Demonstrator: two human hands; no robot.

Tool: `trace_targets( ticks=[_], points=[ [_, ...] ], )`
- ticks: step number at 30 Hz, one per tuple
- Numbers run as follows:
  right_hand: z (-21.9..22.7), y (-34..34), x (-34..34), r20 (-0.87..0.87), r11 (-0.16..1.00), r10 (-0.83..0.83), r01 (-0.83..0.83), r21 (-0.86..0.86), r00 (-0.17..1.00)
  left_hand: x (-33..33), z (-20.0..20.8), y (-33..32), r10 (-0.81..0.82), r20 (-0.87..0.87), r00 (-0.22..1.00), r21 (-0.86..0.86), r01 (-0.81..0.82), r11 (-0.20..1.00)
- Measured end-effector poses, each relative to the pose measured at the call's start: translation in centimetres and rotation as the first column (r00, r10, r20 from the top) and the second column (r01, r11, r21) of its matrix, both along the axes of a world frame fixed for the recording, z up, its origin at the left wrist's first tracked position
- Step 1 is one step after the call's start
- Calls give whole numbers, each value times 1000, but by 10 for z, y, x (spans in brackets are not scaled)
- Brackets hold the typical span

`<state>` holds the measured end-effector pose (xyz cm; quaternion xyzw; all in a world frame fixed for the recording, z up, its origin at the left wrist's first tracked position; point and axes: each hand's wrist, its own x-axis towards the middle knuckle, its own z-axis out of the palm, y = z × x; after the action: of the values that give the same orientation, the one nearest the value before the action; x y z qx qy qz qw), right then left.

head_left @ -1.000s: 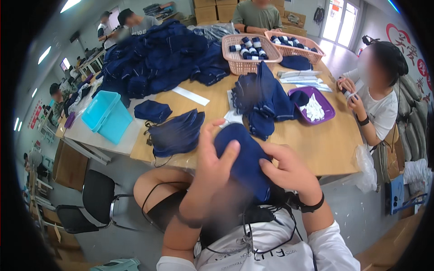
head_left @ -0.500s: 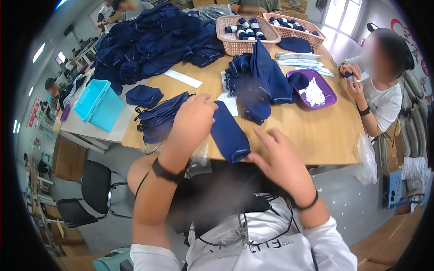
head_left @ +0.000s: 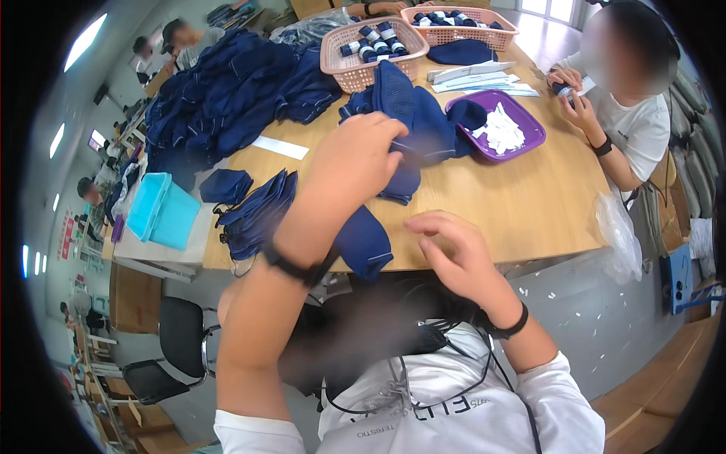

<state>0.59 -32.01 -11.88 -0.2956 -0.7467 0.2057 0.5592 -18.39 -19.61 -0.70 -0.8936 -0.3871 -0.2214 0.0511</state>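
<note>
My left hand (head_left: 355, 155) reaches over the pile of navy fabric pieces (head_left: 423, 117) in the middle of the table. Its thumb and fingers are apart at the pile's near side, and I see nothing held; whether the fingertips touch the cloth is unclear. Below that wrist, a flat navy fabric piece (head_left: 364, 244) lies at the table's near edge, partly covered by my forearm. My right hand (head_left: 454, 246) hovers to its right, thumb and fingers spread, holding nothing. Left of my left forearm sit a stack of navy pieces with black cords (head_left: 261, 216) and a folded navy bundle (head_left: 225, 186).
A large navy fabric heap (head_left: 227, 102) covers the far left. Pink baskets (head_left: 370, 79) hold banded navy rolls. A purple tray (head_left: 522, 147) carries white slips. A turquoise bin (head_left: 162, 216) stands left. At right, a co-worker's hands (head_left: 575, 98) hold a navy roll.
My left hand has moved right and away from me, from the flat navy piece to the central pile. My right hand stays beside the piece, its fingers spread. The whole view has shifted slightly.
</note>
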Motion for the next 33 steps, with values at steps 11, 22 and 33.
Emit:
trace_targets(
  ticks=[11, 22, 33],
  points=[
    [-33, 25, 31, -621, 712, 15, -445, -543, 783, 4, -4, 80, -1, -48, 999, -350, -16, 936],
    [-35, 23, 34, -574, 732, 35, -412, -543, 818, 53, 134, 88, -199, 696, 690, 220, 59, 974],
    [-19, -50, 32, -684, 652, 309, -671, -353, 661, 15, 31, -131, -330, 452, 829, -368, 510, 777]
  ],
)
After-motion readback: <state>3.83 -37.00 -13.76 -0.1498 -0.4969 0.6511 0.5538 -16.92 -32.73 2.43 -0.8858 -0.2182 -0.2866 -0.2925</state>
